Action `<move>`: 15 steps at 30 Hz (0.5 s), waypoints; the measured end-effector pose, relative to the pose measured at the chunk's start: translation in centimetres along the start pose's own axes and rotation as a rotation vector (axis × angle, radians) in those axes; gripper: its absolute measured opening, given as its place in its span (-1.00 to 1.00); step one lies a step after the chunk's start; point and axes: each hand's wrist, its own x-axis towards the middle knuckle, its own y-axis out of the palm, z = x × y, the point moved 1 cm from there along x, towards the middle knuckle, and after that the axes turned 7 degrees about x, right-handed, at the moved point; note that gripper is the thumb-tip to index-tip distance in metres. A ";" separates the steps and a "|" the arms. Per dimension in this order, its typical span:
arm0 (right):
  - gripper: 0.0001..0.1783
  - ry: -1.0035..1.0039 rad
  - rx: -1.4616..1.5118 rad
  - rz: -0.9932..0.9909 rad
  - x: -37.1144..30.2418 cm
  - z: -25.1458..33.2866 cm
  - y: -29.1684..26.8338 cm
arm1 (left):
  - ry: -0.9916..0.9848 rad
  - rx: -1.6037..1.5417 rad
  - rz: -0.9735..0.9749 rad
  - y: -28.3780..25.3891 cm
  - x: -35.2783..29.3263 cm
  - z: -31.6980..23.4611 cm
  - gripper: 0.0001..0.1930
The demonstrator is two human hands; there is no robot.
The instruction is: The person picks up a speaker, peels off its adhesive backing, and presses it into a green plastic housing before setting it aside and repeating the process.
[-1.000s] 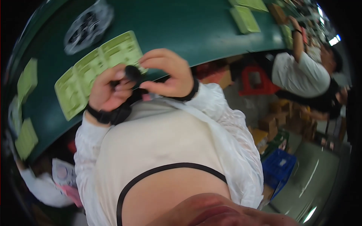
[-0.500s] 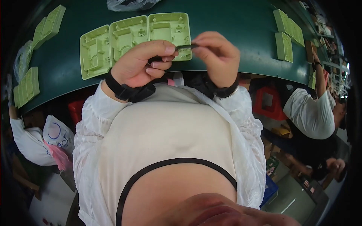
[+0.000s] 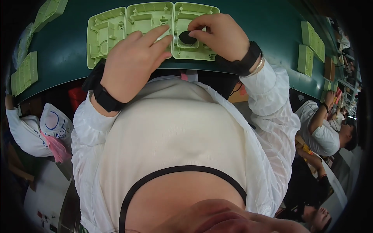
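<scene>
Three light-green plastic housings stand side by side before me, open sides up: a left housing (image 3: pixel 94 40), a middle housing (image 3: pixel 136 18) and a right housing (image 3: pixel 181 17). Ribs, posts and round recesses show inside them. My right hand (image 3: pixel 225 37) pinches a thin black disc (image 3: pixel 186 37) by its edge, over the round recess of the right housing. Whether the disc touches the recess I cannot tell. My left hand (image 3: pixel 130 64) is held over the left and middle housings, fingers stretched out and apart, with nothing visible in it.
More green housings lie on the dark green table (image 3: pixel 256 23), at far left (image 3: pixel 25 73) and right (image 3: pixel 305 60). A brown box (image 3: pixel 330 69) stands near the right ones. Co-workers sit at the left (image 3: pixel 29 136) and right (image 3: pixel 320 128).
My hands have come apart; the left has let go of the dark piece and opened. The right has brought the disc over the right housing. The view has shifted a little.
</scene>
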 end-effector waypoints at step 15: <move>-0.78 0.083 -0.002 0.224 2.0 -1.2 0.6 | 0.059 -0.060 0.116 2.3 0.6 0.6 -0.41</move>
